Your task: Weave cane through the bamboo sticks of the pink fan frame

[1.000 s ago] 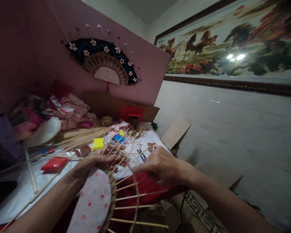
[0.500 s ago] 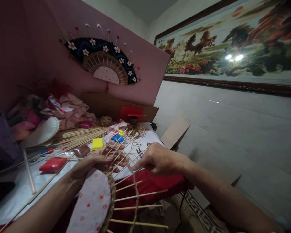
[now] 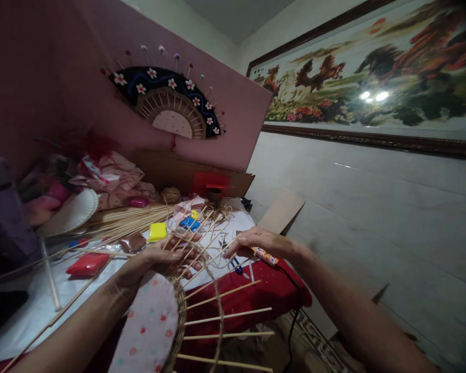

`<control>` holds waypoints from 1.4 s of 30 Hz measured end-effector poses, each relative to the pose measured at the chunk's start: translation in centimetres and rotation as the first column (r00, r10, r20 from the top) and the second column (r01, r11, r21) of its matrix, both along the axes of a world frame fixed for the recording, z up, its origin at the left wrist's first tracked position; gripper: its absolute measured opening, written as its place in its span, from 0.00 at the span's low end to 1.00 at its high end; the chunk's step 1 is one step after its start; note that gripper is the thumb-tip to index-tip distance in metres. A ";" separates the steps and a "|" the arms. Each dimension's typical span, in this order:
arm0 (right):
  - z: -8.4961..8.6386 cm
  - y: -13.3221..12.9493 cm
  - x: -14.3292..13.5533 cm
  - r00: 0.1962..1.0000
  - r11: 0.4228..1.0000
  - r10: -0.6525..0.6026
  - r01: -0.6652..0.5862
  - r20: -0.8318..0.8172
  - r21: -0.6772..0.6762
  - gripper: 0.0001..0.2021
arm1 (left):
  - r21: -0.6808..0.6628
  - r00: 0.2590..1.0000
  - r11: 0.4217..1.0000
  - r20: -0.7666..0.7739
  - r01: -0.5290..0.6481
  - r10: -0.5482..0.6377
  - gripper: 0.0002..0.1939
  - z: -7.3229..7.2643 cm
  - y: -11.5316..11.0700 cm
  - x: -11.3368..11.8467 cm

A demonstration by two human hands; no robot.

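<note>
My left hand [image 3: 161,259] holds a half-made fan [image 3: 155,316] near its top: a dotted pale fabric centre, a woven rim and bamboo sticks [image 3: 225,316] spreading out to the right. My right hand [image 3: 258,242] reaches forward over the table edge, palm down, fingers stretched toward the stick tips. Whether it grips anything I cannot tell. A small patterned object [image 3: 264,255] lies just under that wrist, and blue-handled scissors [image 3: 233,261] lie by its fingers.
A finished black flowered fan [image 3: 166,98] hangs on the pink board. On the table lie a bundle of bamboo sticks [image 3: 128,217], a yellow block [image 3: 157,230], a red block [image 3: 87,264], a paper plate [image 3: 72,210], twine and fabric scraps. Cardboard [image 3: 281,210] leans at the right.
My right hand has moved up and away from the fan's sticks, out over the table edge, uncovering the scissors and the patterned object. My left hand keeps its hold.
</note>
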State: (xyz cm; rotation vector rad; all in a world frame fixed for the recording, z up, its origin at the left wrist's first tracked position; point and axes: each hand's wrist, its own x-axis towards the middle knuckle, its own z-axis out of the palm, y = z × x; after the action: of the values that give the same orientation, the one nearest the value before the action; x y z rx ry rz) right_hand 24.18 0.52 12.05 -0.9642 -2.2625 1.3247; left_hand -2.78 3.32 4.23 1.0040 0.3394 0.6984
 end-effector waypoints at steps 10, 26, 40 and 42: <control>-6.4 1.1 1.1 0.884 0.913 -0.330 0.210 -0.331 -0.350 0.13 | -0.053 0.998 0.997 0.031 0.059 -0.058 0.23 -0.1 0.1 -0.1; -8.8 -1.1 -2.6 0.893 0.880 -0.340 0.192 -0.294 -0.434 0.13 | -0.079 0.999 0.996 0.035 0.027 -0.024 0.24 0.6 -0.6 0.1; -9.4 -0.9 -2.4 0.919 0.923 -0.357 0.320 -0.169 -0.214 0.12 | -0.036 0.977 0.987 0.152 0.156 -0.148 0.22 -0.4 0.0 -0.1; -9.2 -0.4 -1.6 0.893 0.909 -0.415 0.400 -0.176 -0.115 0.12 | -0.050 0.984 0.991 0.134 0.126 -0.118 0.23 -0.3 0.0 -0.1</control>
State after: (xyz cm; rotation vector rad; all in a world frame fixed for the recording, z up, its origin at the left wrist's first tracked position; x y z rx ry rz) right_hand 22.56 0.14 2.90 -1.1976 -1.7489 1.2581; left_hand -2.84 3.27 3.89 0.9108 0.1816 0.6358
